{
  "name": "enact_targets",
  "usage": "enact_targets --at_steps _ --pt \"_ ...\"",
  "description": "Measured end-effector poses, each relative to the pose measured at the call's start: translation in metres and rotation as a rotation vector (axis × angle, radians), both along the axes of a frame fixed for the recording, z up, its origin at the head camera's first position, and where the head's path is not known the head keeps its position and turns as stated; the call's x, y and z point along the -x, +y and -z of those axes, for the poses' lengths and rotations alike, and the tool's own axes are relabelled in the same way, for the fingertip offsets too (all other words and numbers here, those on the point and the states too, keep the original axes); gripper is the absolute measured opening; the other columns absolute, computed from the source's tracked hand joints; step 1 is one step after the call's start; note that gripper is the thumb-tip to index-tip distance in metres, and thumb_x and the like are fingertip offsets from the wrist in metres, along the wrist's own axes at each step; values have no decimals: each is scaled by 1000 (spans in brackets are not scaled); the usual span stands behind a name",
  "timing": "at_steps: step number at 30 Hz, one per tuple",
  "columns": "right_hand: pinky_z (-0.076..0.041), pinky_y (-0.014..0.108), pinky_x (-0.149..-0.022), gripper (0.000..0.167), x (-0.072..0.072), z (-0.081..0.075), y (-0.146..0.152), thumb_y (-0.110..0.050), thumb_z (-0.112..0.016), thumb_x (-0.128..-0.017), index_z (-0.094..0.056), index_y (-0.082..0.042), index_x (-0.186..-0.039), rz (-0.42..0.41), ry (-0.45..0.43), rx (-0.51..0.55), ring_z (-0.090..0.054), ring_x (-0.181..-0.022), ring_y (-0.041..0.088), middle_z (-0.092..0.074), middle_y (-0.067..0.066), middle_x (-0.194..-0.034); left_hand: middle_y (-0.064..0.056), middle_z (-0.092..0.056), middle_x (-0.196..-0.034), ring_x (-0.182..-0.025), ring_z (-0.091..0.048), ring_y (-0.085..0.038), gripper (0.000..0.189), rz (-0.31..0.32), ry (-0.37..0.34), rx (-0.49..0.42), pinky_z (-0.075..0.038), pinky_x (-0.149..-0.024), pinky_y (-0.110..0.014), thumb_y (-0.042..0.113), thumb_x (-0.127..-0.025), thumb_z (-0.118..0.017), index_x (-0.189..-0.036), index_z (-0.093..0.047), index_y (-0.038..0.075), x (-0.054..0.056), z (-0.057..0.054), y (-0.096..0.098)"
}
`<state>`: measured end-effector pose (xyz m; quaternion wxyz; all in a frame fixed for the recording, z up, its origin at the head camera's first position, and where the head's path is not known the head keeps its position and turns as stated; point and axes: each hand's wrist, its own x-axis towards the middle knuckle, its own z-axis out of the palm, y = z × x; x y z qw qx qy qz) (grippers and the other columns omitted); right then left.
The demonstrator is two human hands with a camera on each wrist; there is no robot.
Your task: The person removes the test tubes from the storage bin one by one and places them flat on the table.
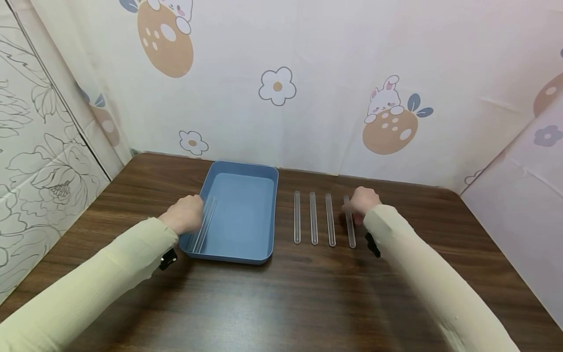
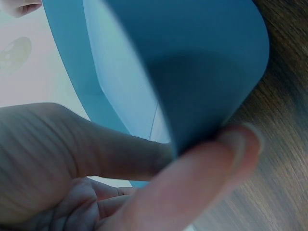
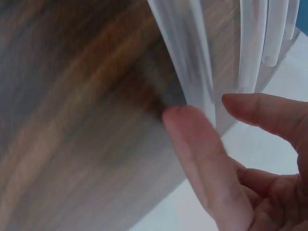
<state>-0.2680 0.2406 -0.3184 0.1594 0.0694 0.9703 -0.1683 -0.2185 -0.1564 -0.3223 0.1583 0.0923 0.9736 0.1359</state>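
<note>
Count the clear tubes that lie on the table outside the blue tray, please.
4. They lie side by side right of the blue tray: the first tube, second, third, and the fourth under the right hand.

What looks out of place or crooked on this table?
Nothing stands out. Four clear tubes lie in a neat parallel row beside the blue tray, which sits flat with more tubes along its left wall. Nothing spilled or broken.

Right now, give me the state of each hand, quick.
Left hand: fingers curled round the left wall of the blue plastic tray.
Right hand: pinches the rightmost clear plastic tube on the brown wooden table.
</note>
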Motion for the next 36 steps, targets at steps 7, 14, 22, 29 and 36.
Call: enact_targets --at_steps 7,14,22,29,36 --pt "-42 24 -43 31 0 -17 -5 -18 -52 -88 -65 6 -72 -58 52 -39 -50 -37 12 -58 8 -47 -26 -52 -90 -52 -40 -16 45 23 5 1 -32 -42 -22 -9 -88 -41 -127 -34 -29 0 -1 -1" --pt "-40 24 -44 31 4 -29 -31 -20 -53 -91 -57 -3 -65 -73 85 -46 -46 -38 11 -51 2 -45 -35 -52 -107 -49 -36 -14 45 17 5 -10 -31 -42 -21 -9 -88 -39 -129 -34 -28 -1 -1 -2" --pt "-40 22 -43 27 8 -35 -69 -19 -57 -91 -58 -3 -70 -106 111 -38 -50 -42 11 -53 3 -51 -40 -44 -127 -50 -38 -15 46 13 -10 -9 -31 -43 -21 -10 -89 -37 -132 -33 -27 -1 -1 -1" --pt "-41 22 -43 24 7 -38 -108 -17 -59 -89 -54 -7 -67 -152 146 -5 -54 -43 12 -57 6 -57 -36 -50 -114 -54 -43 -17 45 18 -5 -2 -33 -44 -23 -9 -88 -39 -129 -35 -27 -1 -1 -1" --pt "-42 23 -44 24 1 -42 -141 -15 -59 -89 -57 -6 -67 -194 144 38 -54 -43 13 -58 6 -55 -34 -52 -108 -57 -46 -19 42 10 -2 2 -36 -45 -23 -8 -89 -40 -127 -38 -26 -1 0 -1"
